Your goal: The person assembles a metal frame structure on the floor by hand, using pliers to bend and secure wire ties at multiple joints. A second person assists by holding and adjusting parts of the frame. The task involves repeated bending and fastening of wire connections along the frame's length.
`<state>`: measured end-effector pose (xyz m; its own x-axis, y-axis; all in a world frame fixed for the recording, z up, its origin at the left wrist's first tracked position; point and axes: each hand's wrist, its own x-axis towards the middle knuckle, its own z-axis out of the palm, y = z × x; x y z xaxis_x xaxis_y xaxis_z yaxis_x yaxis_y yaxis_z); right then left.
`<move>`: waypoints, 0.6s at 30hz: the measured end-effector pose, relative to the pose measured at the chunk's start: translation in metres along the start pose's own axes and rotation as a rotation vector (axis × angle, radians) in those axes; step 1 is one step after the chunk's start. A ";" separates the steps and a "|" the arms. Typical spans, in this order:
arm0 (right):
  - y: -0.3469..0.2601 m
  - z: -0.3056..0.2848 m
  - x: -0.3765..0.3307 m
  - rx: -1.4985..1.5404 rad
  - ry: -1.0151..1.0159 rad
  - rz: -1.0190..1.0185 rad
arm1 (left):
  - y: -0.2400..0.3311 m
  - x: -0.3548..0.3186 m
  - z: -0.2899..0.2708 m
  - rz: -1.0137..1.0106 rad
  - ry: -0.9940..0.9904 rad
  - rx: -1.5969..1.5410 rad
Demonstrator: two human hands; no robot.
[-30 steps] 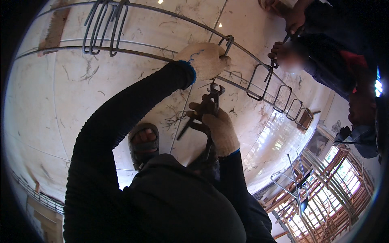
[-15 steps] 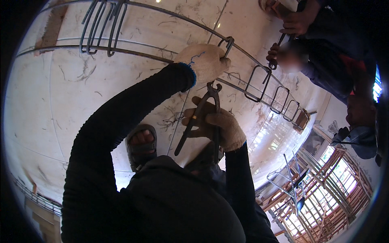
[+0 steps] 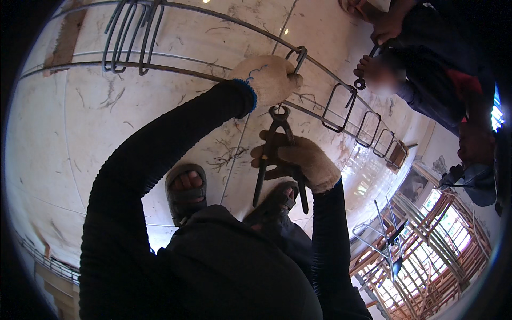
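My left hand (image 3: 265, 80), in a pale knit glove with blue cuff edging, is closed around a steel stirrup (image 3: 302, 60) where it meets the long rebar rods. My right hand (image 3: 306, 159), gloved too, grips a pair of dark end-cutting pincers (image 3: 279, 118), its fingers around the handles. The pincers' jaws point up, just below my left hand and beside the lower rebar rod (image 3: 309, 113). A thin bit of wire seems to show at the jaws, too small to be sure. My left fingertips are partly hidden.
Several stirrups (image 3: 143, 40) hang on the rods at left; others (image 3: 340, 109) run along to the right. Across the rods a co-worker's hand (image 3: 364, 66) holds a tool. Wire scraps (image 3: 229, 156) litter the tiled floor. A metal-framed chair (image 3: 392, 242) and wooden poles stand at lower right.
My right hand has shifted right, swinging the pincers' handles that way while the jaws stay near the same spot. My left hand keeps its hold. The co-worker's hands moved a little.
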<state>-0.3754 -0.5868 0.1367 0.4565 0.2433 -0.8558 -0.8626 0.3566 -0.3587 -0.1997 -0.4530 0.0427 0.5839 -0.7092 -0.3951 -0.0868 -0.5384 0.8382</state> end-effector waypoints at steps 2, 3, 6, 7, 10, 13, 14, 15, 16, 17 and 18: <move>-0.004 0.004 -0.003 -0.031 0.066 0.008 | 0.000 -0.002 0.003 0.015 0.030 0.028; -0.005 0.006 -0.002 -0.102 0.128 0.021 | -0.001 -0.003 0.004 0.017 0.048 0.045; -0.008 0.009 -0.002 -0.227 0.174 0.024 | -0.002 0.000 0.003 0.043 0.008 0.061; -0.008 0.007 -0.001 -0.209 0.162 0.035 | -0.001 -0.001 0.003 0.042 -0.001 0.042; -0.007 0.003 -0.002 -0.165 0.132 0.036 | 0.000 -0.002 -0.002 0.024 -0.013 0.042; -0.007 0.004 -0.001 -0.022 0.066 0.032 | -0.001 -0.004 -0.002 0.024 0.022 0.084; -0.005 0.004 0.000 0.051 0.049 0.026 | -0.003 -0.004 0.001 0.046 0.054 0.068; -0.003 0.004 0.000 0.122 0.025 0.040 | -0.004 -0.004 0.004 0.067 0.087 0.051; -0.001 0.003 0.000 0.192 0.001 0.054 | -0.004 -0.004 0.005 0.083 0.083 0.064; 0.001 0.002 0.003 0.263 -0.029 0.070 | -0.004 -0.004 0.005 0.093 0.081 0.080; 0.007 -0.005 0.007 0.304 -0.044 0.099 | -0.004 -0.004 0.004 0.104 0.079 0.097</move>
<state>-0.3793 -0.5871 0.1265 0.3882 0.3272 -0.8615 -0.8018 0.5808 -0.1407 -0.2045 -0.4496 0.0392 0.6291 -0.7275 -0.2738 -0.2254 -0.5078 0.8315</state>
